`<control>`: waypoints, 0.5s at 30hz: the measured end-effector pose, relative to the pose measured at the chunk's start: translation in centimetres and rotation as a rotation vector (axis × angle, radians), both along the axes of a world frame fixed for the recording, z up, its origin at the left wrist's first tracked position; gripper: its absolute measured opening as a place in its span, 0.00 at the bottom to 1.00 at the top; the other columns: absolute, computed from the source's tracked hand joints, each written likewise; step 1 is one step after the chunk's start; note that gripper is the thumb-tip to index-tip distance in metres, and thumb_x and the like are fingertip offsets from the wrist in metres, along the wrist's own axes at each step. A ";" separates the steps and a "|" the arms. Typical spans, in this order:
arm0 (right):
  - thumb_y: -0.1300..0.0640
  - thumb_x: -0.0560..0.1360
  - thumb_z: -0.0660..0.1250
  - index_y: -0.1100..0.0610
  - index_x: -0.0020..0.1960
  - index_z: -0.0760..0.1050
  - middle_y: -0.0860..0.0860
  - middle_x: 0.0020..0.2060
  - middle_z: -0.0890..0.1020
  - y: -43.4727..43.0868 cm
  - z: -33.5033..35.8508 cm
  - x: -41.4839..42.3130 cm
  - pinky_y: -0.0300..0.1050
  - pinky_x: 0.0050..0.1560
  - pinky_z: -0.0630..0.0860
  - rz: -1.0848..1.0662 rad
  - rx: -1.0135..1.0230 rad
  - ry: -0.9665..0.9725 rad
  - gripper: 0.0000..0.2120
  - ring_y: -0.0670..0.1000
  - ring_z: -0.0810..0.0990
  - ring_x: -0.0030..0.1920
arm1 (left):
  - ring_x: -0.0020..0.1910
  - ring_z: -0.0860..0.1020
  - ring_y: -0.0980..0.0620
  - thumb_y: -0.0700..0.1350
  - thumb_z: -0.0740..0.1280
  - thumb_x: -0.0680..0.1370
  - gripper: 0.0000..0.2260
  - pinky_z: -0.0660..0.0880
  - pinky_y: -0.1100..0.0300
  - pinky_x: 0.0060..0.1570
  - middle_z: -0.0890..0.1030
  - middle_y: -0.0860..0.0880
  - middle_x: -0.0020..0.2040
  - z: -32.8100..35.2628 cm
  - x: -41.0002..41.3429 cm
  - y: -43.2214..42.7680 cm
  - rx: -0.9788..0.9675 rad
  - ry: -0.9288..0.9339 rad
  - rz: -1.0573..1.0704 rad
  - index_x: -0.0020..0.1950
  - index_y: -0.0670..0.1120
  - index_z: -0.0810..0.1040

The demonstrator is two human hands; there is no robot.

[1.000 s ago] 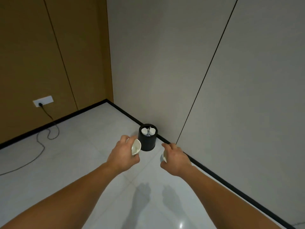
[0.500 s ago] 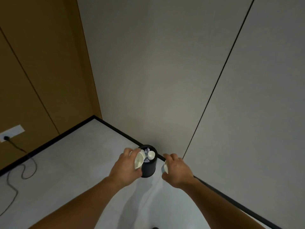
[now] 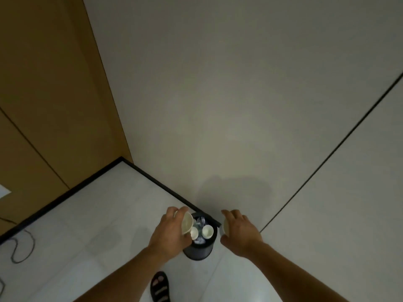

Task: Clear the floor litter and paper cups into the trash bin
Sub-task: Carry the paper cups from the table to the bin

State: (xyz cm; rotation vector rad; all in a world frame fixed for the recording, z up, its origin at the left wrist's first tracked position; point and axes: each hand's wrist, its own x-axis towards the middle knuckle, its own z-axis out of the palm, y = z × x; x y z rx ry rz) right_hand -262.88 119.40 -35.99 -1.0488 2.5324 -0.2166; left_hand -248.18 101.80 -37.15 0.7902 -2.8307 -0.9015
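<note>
A small black trash bin (image 3: 198, 251) stands on the floor against the grey wall. Inside it lie two white paper cups (image 3: 207, 231) on crumpled litter. My left hand (image 3: 170, 233) grips a white paper cup (image 3: 187, 222) tipped on its side over the bin's left rim. My right hand (image 3: 239, 233) holds another white paper cup (image 3: 225, 228) just right of the bin's rim, its mouth facing the bin and most of it hidden by my fingers.
The grey wall (image 3: 239, 127) rises right behind the bin with a black skirting (image 3: 157, 182). A brown panelled wall (image 3: 54, 105) is at the left. A black cable (image 3: 21, 249) trails on the pale tiles. My sandalled foot (image 3: 160, 286) is below the bin.
I have come closer to the bin and look more steeply down on it. Both hands with their cups have moved up to the bin's rim, one on each side.
</note>
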 end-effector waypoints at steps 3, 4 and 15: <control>0.46 0.72 0.68 0.48 0.77 0.54 0.50 0.69 0.66 -2.4 -2.8 -2.2 0.47 0.60 0.71 -0.085 0.009 -0.063 0.38 0.55 0.70 0.64 | 0.63 0.69 0.50 0.51 0.71 0.71 0.34 0.69 0.62 0.55 0.63 0.51 0.66 -3.7 -2.9 -3.0 0.049 -0.027 -0.054 0.74 0.53 0.60; 0.46 0.72 0.68 0.47 0.77 0.54 0.50 0.69 0.66 -3.1 -4.0 -3.0 0.47 0.59 0.72 -0.109 0.011 -0.078 0.38 0.54 0.70 0.63 | 0.63 0.69 0.49 0.50 0.72 0.71 0.34 0.69 0.63 0.55 0.63 0.50 0.67 -5.1 -4.0 -4.3 0.058 -0.036 -0.083 0.74 0.52 0.61; 0.47 0.74 0.69 0.48 0.76 0.56 0.49 0.69 0.66 -9.7 -23.4 -10.7 0.42 0.57 0.72 -0.318 0.032 -0.238 0.36 0.52 0.70 0.64 | 0.63 0.68 0.50 0.50 0.71 0.71 0.36 0.69 0.64 0.52 0.65 0.50 0.66 -25.7 -13.0 -11.3 0.185 -0.200 -0.176 0.75 0.54 0.57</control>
